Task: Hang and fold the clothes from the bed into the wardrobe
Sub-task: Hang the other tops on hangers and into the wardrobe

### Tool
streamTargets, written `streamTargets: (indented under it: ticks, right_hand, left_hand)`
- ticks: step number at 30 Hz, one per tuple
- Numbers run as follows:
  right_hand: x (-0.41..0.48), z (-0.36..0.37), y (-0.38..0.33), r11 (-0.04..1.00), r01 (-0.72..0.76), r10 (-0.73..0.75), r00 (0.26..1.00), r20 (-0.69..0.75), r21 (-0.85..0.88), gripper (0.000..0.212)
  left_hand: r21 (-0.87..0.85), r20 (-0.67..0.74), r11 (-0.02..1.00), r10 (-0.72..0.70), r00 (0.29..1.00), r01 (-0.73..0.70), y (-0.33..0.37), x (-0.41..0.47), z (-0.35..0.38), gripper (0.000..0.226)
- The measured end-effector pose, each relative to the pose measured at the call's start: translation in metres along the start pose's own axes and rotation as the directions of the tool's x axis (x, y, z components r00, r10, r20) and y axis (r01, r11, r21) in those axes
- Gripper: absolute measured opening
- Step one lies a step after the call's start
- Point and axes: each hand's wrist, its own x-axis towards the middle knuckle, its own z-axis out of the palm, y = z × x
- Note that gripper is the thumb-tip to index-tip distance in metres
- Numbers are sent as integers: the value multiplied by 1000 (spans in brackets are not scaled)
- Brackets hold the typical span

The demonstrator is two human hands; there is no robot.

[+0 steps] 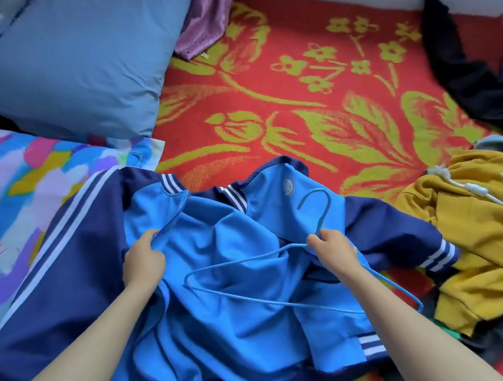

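A blue and navy jacket point(231, 326) with white stripes lies open and face up on the bed, its bright blue lining showing. A blue wire hanger point(264, 299) rests on top of the lining, hook pointing away from me. My right hand point(335, 250) grips the hanger at the base of its hook. My left hand point(143, 260) pinches the jacket's front edge on the left side.
The red bedspread point(298, 102) with a yellow-green floral pattern lies beyond the jacket. A blue pillow point(82, 51) and a colourful quilt point(7, 197) sit at left. A mustard hoodie point(486, 228), dark clothes point(470, 76) and a purple cloth point(205, 17) lie around.
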Motion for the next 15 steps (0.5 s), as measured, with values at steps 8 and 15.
streamTargets:
  ticks: [8,15]
  right_hand:
    - [-35,-24,-61,989,63,-60,998,-26,136,20]
    - [-111,-13,-111,942,120,-114,993,-38,313,29]
  left_hand:
    - [-208,-126,963,146,981,-170,29,-53,-79,22]
    - [-492,-39,738,511,859,-462,22,-173,-144,78]
